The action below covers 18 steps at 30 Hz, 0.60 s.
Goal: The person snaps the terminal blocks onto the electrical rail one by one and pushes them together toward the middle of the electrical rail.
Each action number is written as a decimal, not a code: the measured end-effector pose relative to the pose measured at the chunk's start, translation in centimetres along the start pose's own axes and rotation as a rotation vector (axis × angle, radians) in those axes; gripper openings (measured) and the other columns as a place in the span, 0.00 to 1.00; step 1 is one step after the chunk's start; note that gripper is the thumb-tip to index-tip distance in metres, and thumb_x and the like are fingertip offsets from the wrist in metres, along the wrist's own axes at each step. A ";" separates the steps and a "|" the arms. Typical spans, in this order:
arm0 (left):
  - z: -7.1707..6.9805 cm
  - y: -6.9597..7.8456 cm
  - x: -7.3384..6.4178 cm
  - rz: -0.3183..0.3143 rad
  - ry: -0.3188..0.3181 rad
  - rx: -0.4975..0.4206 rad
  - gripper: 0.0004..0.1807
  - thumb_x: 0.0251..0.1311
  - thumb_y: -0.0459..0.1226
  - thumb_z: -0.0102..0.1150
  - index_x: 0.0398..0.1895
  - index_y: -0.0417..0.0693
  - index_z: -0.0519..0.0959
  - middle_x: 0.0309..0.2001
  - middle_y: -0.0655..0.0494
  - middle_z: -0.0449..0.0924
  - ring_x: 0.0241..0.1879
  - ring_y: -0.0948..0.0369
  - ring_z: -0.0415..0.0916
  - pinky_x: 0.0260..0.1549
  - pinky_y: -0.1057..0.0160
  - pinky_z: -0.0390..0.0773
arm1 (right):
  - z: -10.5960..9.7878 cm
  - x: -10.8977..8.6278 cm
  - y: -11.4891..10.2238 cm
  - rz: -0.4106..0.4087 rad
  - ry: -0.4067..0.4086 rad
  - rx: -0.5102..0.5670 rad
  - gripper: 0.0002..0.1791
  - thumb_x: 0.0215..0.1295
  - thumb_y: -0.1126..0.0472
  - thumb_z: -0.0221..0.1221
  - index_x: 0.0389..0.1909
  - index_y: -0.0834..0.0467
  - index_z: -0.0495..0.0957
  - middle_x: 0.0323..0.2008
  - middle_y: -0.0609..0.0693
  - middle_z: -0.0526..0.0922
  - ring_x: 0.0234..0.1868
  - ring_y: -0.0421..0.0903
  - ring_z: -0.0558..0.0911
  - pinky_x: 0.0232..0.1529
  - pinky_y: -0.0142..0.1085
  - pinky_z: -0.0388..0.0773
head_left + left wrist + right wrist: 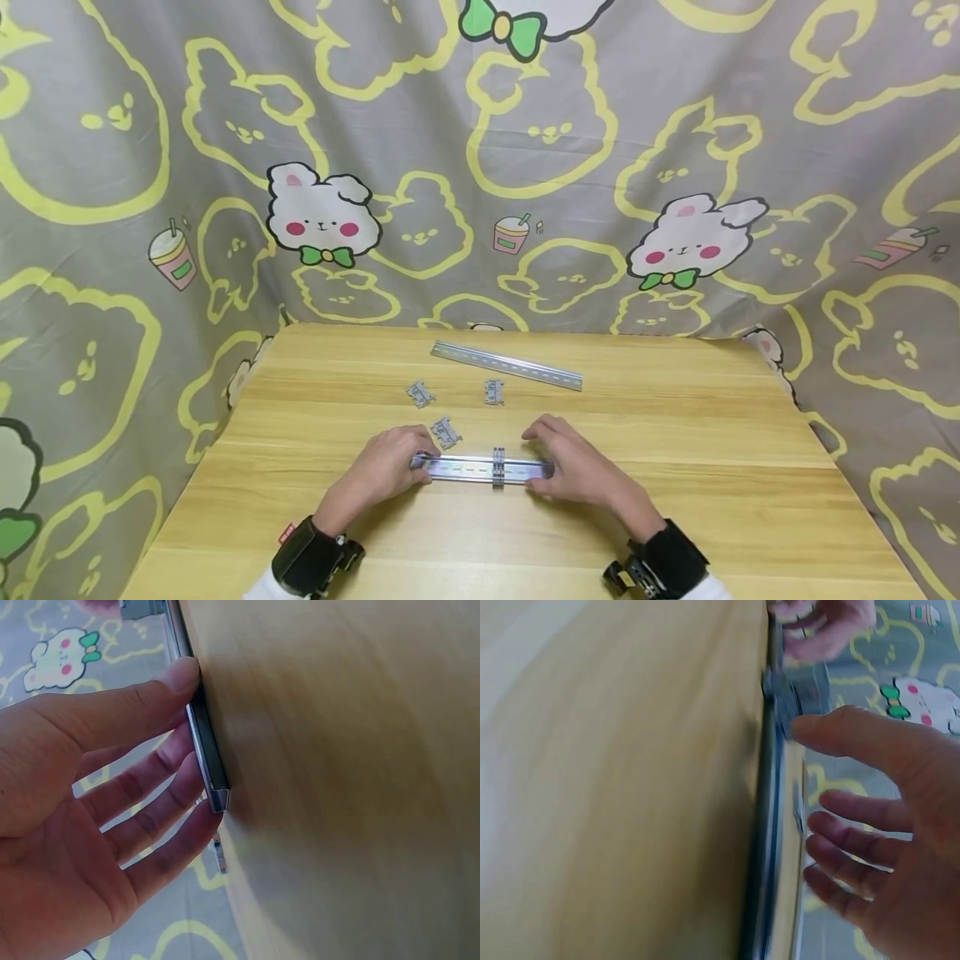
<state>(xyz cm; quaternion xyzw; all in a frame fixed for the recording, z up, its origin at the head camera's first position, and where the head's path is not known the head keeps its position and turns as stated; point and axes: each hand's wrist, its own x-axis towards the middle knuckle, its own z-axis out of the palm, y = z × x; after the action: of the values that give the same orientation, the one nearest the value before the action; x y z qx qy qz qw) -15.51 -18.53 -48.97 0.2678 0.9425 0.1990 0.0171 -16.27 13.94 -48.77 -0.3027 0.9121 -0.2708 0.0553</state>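
Observation:
A short slotted metal DIN rail (pixel 461 469) lies crosswise in front of the person, with narrow grey clip-on blocks (pixel 498 468) standing across it right of its middle. My left hand (pixel 392 463) grips the rail's left end; in the left wrist view the thumb lies on the near edge and the fingers are behind. Around the right end is my right hand (pixel 581 467), fingers spread and loosely bent. The right wrist view has its thumb tip right at the grey block (pixel 802 694), the other fingers apart from the rail (pixel 763 825).
Just beyond the rail lies a loose grey block (pixel 446 432). Farther back are two more, a left block (pixel 420 394) and a right block (pixel 493 392). A longer slotted rail (pixel 506 365) lies slanted near the back of the wooden table (pixel 675 400). A patterned curtain (pixel 442 275) surrounds the table.

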 end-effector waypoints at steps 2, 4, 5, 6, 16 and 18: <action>-0.1 0.0 -0.1 -0.007 -0.005 -0.005 0.19 0.45 0.37 0.81 0.44 0.49 0.89 0.47 0.55 0.86 0.48 0.53 0.83 0.50 0.48 0.84 | -0.8 -0.9 0.8 0.007 0.001 -0.034 0.33 0.50 0.57 0.78 0.57 0.62 0.79 0.54 0.51 0.77 0.56 0.49 0.76 0.60 0.48 0.80; -0.1 -0.1 -0.1 -0.008 -0.010 -0.009 0.20 0.45 0.37 0.81 0.45 0.49 0.88 0.47 0.55 0.86 0.48 0.54 0.82 0.50 0.49 0.83 | -1.3 -1.7 1.5 0.010 -0.002 -0.060 0.31 0.50 0.57 0.78 0.55 0.61 0.80 0.53 0.50 0.77 0.56 0.50 0.77 0.59 0.49 0.80; -0.2 -0.1 -0.2 -0.009 -0.014 -0.012 0.20 0.45 0.37 0.81 0.45 0.49 0.88 0.47 0.55 0.86 0.48 0.54 0.82 0.51 0.50 0.83 | -1.6 -2.1 1.8 0.010 -0.003 -0.068 0.30 0.50 0.58 0.78 0.55 0.61 0.80 0.52 0.50 0.77 0.55 0.50 0.77 0.57 0.49 0.81; -0.3 -0.1 -0.2 -0.009 -0.016 -0.012 0.21 0.45 0.36 0.81 0.46 0.48 0.88 0.47 0.55 0.86 0.48 0.54 0.82 0.51 0.50 0.83 | -1.8 -2.5 2.2 0.010 -0.005 -0.076 0.29 0.50 0.58 0.78 0.54 0.61 0.80 0.52 0.50 0.78 0.54 0.49 0.77 0.56 0.49 0.81; -0.3 -0.5 -0.5 0.000 -0.018 -0.042 0.18 0.47 0.32 0.79 0.44 0.48 0.88 0.45 0.56 0.84 0.46 0.57 0.82 0.50 0.54 0.84 | -2.0 -3.9 3.8 -0.030 -0.023 -0.052 0.19 0.54 0.65 0.74 0.47 0.59 0.83 0.45 0.46 0.79 0.44 0.43 0.79 0.46 0.38 0.83; -0.3 -0.5 -0.5 0.002 -0.015 -0.045 0.18 0.47 0.32 0.79 0.44 0.47 0.88 0.45 0.56 0.84 0.45 0.57 0.82 0.50 0.54 0.84 | -1.9 -3.9 3.8 -0.042 -0.017 -0.052 0.18 0.53 0.66 0.74 0.46 0.59 0.83 0.44 0.46 0.79 0.44 0.43 0.80 0.46 0.38 0.83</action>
<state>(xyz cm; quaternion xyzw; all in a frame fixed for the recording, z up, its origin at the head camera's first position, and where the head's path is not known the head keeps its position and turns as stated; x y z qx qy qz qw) -15.38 -19.32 -48.91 0.2700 0.9373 0.2183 0.0301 -15.66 19.64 -49.43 -0.3257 0.9118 -0.2454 0.0493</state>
